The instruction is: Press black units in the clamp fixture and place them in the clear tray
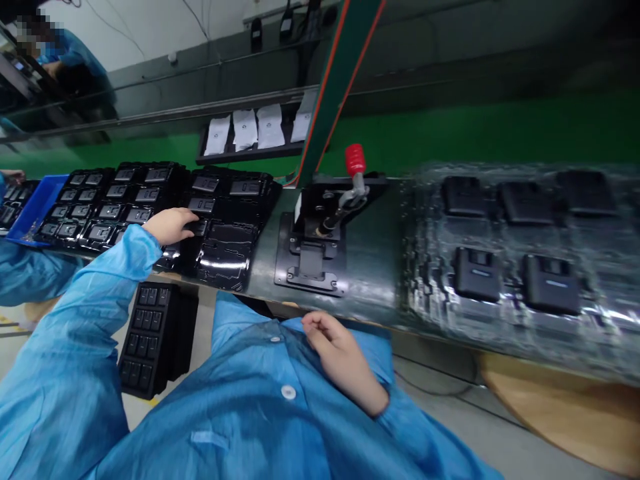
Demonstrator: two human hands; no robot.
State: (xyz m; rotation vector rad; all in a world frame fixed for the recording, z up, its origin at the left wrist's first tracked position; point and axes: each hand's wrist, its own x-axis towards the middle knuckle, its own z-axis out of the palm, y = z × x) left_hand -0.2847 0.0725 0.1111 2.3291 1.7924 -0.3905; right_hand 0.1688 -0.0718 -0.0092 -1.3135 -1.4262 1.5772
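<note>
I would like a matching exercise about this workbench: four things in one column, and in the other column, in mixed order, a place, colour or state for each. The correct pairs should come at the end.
1. Left hand
2. Right hand
3. Clamp handle grip
4. Clear tray

A. Bears black devices
B. Red
C. At a black tray of parts
D. In front of the blue coat

Right pairs: 1-C, 2-D, 3-B, 4-A.
</note>
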